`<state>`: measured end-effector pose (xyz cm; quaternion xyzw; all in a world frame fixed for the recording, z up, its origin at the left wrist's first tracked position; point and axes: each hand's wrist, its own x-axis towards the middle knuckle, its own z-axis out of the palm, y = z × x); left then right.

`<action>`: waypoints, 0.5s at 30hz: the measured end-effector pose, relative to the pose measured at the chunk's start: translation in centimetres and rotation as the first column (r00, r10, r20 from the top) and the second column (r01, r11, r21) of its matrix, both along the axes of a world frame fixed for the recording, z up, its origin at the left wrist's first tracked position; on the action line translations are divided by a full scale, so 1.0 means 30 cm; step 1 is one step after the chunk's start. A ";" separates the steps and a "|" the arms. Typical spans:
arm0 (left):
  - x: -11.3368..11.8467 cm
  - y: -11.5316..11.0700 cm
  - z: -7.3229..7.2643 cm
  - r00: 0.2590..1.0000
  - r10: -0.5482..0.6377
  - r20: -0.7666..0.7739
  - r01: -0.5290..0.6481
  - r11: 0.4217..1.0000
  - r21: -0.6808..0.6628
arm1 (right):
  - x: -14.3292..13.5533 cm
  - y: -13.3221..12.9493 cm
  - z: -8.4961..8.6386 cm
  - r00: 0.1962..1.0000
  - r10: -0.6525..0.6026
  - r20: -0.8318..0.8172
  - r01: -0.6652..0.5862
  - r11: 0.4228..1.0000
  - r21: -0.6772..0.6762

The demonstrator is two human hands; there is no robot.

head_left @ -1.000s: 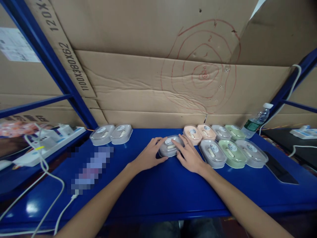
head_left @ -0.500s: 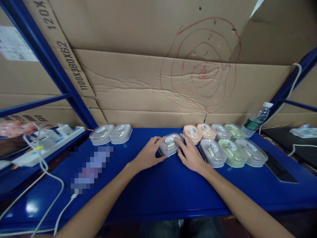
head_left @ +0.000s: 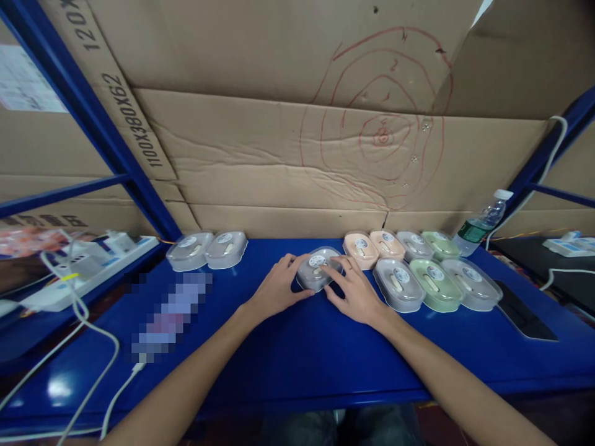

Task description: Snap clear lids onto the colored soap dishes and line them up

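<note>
A grey lidded container (head_left: 312,276) with a round label and a pale tab sits on the blue table (head_left: 279,359) between my hands. My left hand (head_left: 280,283) grips its left side, thumb at the front and fingers along the back edge. Over the lid's right part reaches my right hand (head_left: 354,286), fingers apart, one fingertip at the tab and the thumb by the front right edge. Just right of that hand are two peach containers (head_left: 361,249) and a front row with a grey container (head_left: 398,286) and a green one (head_left: 436,286).
Two grey containers (head_left: 226,249) stand at the back left. A blurred-out item (head_left: 171,316) with a cable lies at left, near a power strip (head_left: 56,294). At right are a bottle (head_left: 483,224) and a dark flat phone-like object (head_left: 525,316). Cardboard (head_left: 260,148) lines the back.
My right hand's fingers have shifted left across the lid, one now at the tab. My left hand keeps its place at the container's left side.
</note>
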<state>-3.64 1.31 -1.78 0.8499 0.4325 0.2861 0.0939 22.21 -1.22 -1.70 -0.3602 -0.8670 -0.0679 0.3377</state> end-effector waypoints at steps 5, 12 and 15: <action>0.007 -0.007 0.010 1.000 -0.014 -0.016 0.014 1.000 -0.013 | 0.004 0.009 -0.008 0.999 -0.029 -0.023 0.028 0.999 -0.042; 0.012 -0.016 0.006 0.998 -0.052 -0.039 0.050 0.997 -0.052 | 0.012 0.017 -0.012 0.996 -0.090 0.019 0.091 0.993 -0.076; 0.016 -0.024 0.007 0.996 -0.068 -0.051 0.065 0.997 -0.046 | 0.015 0.015 -0.002 0.989 -0.145 0.042 0.147 0.986 -0.075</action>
